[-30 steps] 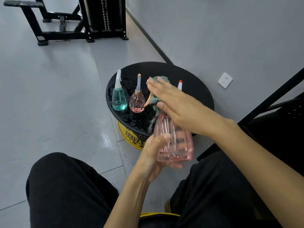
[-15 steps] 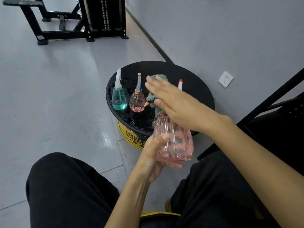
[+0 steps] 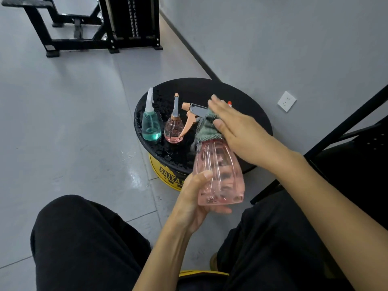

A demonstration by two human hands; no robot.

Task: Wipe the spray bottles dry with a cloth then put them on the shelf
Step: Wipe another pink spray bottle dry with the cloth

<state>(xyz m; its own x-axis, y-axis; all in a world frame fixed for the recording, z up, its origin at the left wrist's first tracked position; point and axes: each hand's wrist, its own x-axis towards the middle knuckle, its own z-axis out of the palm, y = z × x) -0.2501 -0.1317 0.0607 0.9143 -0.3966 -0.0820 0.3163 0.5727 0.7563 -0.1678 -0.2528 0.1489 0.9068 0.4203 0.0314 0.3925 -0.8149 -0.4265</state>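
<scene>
Knees (image 3: 84, 238) in black trousers are filling the bottom of the view. Just above them the left hand (image 3: 193, 198) is cupping the base of the large pink spray bottle (image 3: 220, 173), thumb and fingers curling round it, probably to steady it in the air, tilted away from the body, while it is being dried. The right hand (image 3: 237, 131) is lying flat, fingers straight and together, pressing the grey-green cloth (image 3: 206, 129) against the bottle's neck. The trigger head (image 3: 190, 114) is poking out beyond the cloth.

Past the hands, the round black stand (image 3: 241, 95) is glistening with droplets. The teal bottle (image 3: 151, 127) and the small pink bottle (image 3: 173, 131) are standing upright on it, side by side, apparently waiting their turn. A red tip (image 3: 229, 103) is peeking over the right hand; what it belongs to is hidden. The black frame (image 3: 346, 127) at the right is running out of view, so I cannot tell whether it is the shelf. Farther off, a black machine (image 3: 117, 22) is standing on the floor.
</scene>
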